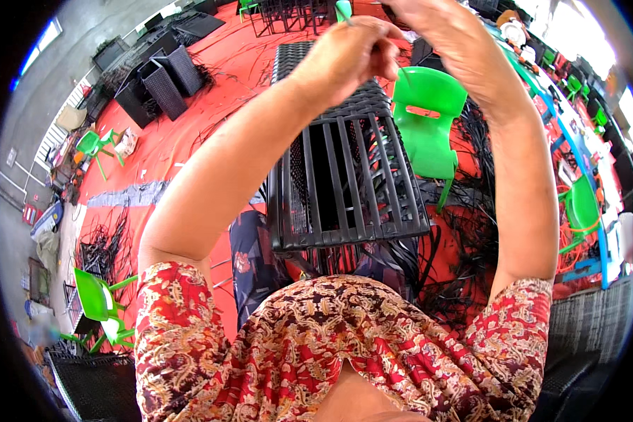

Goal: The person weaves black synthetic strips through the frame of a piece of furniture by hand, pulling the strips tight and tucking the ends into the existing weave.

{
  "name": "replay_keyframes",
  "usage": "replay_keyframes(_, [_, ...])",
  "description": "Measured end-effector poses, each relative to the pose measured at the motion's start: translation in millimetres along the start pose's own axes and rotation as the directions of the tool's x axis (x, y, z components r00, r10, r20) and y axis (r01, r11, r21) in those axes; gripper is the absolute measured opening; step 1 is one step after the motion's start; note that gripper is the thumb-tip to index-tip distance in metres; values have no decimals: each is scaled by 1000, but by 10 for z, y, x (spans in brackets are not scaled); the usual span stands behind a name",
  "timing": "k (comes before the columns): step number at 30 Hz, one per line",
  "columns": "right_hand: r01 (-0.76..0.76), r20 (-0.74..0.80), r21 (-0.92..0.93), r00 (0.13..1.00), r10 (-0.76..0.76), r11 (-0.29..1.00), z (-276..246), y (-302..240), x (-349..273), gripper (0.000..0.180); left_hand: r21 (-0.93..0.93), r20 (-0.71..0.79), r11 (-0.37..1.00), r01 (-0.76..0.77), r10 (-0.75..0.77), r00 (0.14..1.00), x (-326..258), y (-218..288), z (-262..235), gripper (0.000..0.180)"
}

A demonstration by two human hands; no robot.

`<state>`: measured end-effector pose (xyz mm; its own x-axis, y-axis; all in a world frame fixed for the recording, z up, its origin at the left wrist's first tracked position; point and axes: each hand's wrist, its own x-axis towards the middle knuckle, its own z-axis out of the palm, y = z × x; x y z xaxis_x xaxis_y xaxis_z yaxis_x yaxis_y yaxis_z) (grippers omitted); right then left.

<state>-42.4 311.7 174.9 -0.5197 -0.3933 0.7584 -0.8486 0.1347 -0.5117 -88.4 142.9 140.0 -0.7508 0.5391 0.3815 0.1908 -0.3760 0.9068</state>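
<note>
Far off by the left edge of the red floor (183, 133) stand small green chairs (95, 299), with loose black strips (105, 243) scattered between them, and further up a cluster of dark woven boxes (163, 84).

My left hand (348, 53) is raised high in front of me, above the far end of the black frame. Its fingers (380, 53) are curled closed and pinched on a thin dark strand (381, 46) that runs across to my other hand.

Below both arms, in the middle of the floor, lies the black woven furniture frame (344, 176). Its slatted near part is toward my lap, its tightly woven part further away. The near edge sits just beyond my patterned red dress (316, 344).

My right hand (446, 39) is up just beside the left, nearly touching it, its top cut off by the upper edge of the view. Its fingers bend inward toward the strand, but I cannot tell whether they truly grip it.

A bright green plastic chair (425, 119) stands right against the frame's right side, under my right forearm. Around its legs, heaps of black strips (471, 232) cover the floor. Near the right edge there is another green chair (582, 207).
</note>
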Motion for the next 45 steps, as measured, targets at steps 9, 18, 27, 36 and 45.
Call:
replay_keyframes(9, [-319, 86, 344, 947, 309, 883, 96, -275, 70, 30, 627, 368, 705, -331, 106, 924, 62, -203, 170, 34])
replay_keyframes(18, [-619, 61, 263, 776, 627, 740, -333, 295, -881, 21, 906, 340, 224, -360, 122, 932, -444, -214, -293, 13])
replay_keyframes(27, [-726, 196, 162, 687, 700, 668, -4, 349, -1007, 26, 936, 307, 129, -326, 152, 940, -603, -273, -99, 13])
replay_keyframes(36, [-808, 357, 358, 581, 731, 467, 89, 473, -1045, 25, 897, 131, 427, -116, -5, 991, -666, -293, -49, 12])
replay_keyframes(45, [-825, 405, 450, 529, 745, 341, 164, 558, -1091, 26, 916, 117, 391, -92, -41, 992, -668, -235, -71, 12])
